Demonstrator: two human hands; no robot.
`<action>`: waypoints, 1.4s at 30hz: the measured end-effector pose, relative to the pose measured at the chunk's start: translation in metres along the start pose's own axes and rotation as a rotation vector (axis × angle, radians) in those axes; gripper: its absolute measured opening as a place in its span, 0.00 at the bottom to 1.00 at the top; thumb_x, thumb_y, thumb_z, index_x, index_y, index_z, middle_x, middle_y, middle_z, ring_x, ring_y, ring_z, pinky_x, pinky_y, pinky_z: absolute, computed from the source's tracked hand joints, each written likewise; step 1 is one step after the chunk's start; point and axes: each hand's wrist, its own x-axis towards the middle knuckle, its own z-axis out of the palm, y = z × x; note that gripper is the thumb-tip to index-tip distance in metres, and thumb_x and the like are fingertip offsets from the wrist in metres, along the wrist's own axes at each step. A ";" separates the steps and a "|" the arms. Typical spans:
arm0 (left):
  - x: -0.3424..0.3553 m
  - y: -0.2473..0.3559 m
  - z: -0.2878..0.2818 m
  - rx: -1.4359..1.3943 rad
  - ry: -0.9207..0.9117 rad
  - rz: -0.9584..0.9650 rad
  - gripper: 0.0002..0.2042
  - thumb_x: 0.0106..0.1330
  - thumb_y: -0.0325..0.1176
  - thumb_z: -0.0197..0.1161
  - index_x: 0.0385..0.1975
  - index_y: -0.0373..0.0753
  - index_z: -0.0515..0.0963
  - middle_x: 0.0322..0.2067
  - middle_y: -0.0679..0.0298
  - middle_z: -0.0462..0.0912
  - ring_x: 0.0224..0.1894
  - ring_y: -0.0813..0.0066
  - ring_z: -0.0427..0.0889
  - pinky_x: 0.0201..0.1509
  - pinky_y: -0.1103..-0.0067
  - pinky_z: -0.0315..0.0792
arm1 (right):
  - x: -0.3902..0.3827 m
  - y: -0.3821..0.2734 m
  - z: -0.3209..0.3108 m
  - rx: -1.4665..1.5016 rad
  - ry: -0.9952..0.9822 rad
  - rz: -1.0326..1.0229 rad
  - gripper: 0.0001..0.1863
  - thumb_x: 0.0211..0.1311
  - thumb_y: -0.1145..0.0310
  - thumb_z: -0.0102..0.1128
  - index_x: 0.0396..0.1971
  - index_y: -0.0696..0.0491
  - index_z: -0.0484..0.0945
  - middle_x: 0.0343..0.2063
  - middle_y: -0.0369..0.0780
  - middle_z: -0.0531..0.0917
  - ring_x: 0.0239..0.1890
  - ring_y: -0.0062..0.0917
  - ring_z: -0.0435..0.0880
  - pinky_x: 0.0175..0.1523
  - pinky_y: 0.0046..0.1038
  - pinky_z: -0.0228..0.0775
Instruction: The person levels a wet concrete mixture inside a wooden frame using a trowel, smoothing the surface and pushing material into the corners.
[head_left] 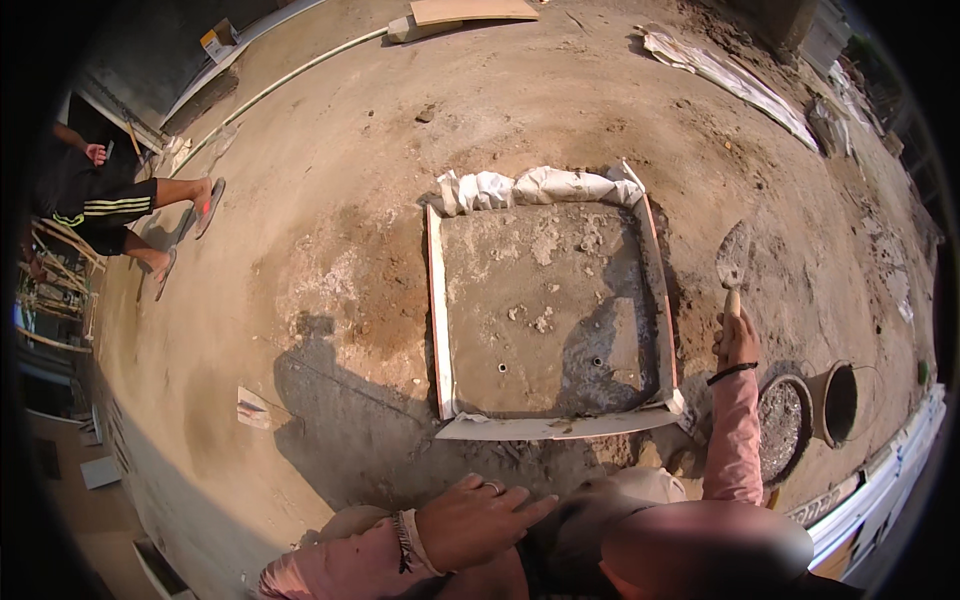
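My right hand [738, 340] is wrapped round the wooden handle of a pointed trowel [734, 262]. Grey mortar smears its blade, which points away from me over the ground, right of a square form. My left hand [474, 522] is held near my body at the lower middle, fingers stretched out and holding nothing. In front of me lies the form [437, 318], made of low boards, with crumpled white sheeting [540, 186] along its far side. Grey concrete [530, 290] fills it, rough with lumps farther off. Two small round openings [502, 368] show near its closer edge.
Right of my forearm stand a bucket of wet mortar [780, 430] and a dark tipped bucket [840, 402]. A person in black shorts [118, 205] is at the far left. A long pale pipe [290, 80], a board [470, 12] and a white sheet [735, 85] lie farther back.
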 end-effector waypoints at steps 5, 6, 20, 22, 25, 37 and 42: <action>-0.019 0.007 0.012 0.044 0.155 0.041 0.25 0.59 0.32 0.50 0.60 0.44 0.64 0.37 0.65 0.75 0.37 0.69 0.79 0.40 0.74 0.67 | -0.056 0.047 0.071 -0.152 -0.413 0.101 0.23 0.61 0.65 0.50 0.57 0.55 0.69 0.31 0.41 0.80 0.14 0.20 0.73 0.14 0.22 0.63; -0.025 0.008 0.014 0.043 0.185 0.034 0.25 0.59 0.33 0.50 0.60 0.45 0.65 0.36 0.65 0.75 0.36 0.70 0.78 0.40 0.75 0.67 | -0.071 0.045 0.096 -0.236 -0.475 0.188 0.23 0.61 0.66 0.49 0.57 0.54 0.69 0.30 0.40 0.79 0.14 0.19 0.73 0.14 0.22 0.63; -0.050 0.009 0.024 0.108 0.343 0.077 0.22 0.60 0.33 0.48 0.58 0.46 0.67 0.34 0.65 0.75 0.31 0.72 0.78 0.35 0.75 0.67 | -0.123 0.102 0.208 -0.897 -0.745 0.214 0.35 0.56 0.44 0.58 0.56 0.56 0.71 0.26 0.39 0.79 0.17 0.21 0.73 0.22 0.26 0.66; -0.050 0.010 0.026 0.114 0.355 0.081 0.22 0.61 0.33 0.47 0.58 0.47 0.67 0.33 0.65 0.75 0.30 0.72 0.78 0.35 0.75 0.67 | -0.113 0.117 0.221 -0.883 -0.819 0.115 0.35 0.56 0.44 0.57 0.56 0.56 0.71 0.25 0.39 0.79 0.17 0.22 0.72 0.23 0.26 0.66; -0.052 0.012 0.028 0.092 0.342 0.060 0.22 0.62 0.34 0.47 0.58 0.47 0.67 0.33 0.66 0.75 0.29 0.72 0.78 0.33 0.74 0.67 | -0.104 0.120 0.254 -0.945 -0.873 0.025 0.33 0.58 0.46 0.55 0.55 0.57 0.71 0.27 0.41 0.80 0.19 0.25 0.75 0.27 0.27 0.68; -0.060 0.012 0.036 0.035 0.345 0.078 0.21 0.62 0.34 0.46 0.57 0.46 0.67 0.33 0.65 0.75 0.30 0.71 0.79 0.36 0.72 0.68 | -0.145 0.085 0.209 -1.003 -1.157 0.005 0.30 0.59 0.46 0.57 0.53 0.55 0.74 0.21 0.35 0.76 0.19 0.18 0.71 0.26 0.25 0.65; -0.061 0.014 0.036 0.069 0.357 0.071 0.21 0.63 0.34 0.46 0.57 0.46 0.67 0.34 0.64 0.75 0.32 0.70 0.79 0.39 0.71 0.69 | -0.150 0.085 0.209 -1.073 -1.190 -0.081 0.28 0.61 0.46 0.54 0.52 0.54 0.75 0.24 0.37 0.78 0.22 0.18 0.71 0.28 0.24 0.65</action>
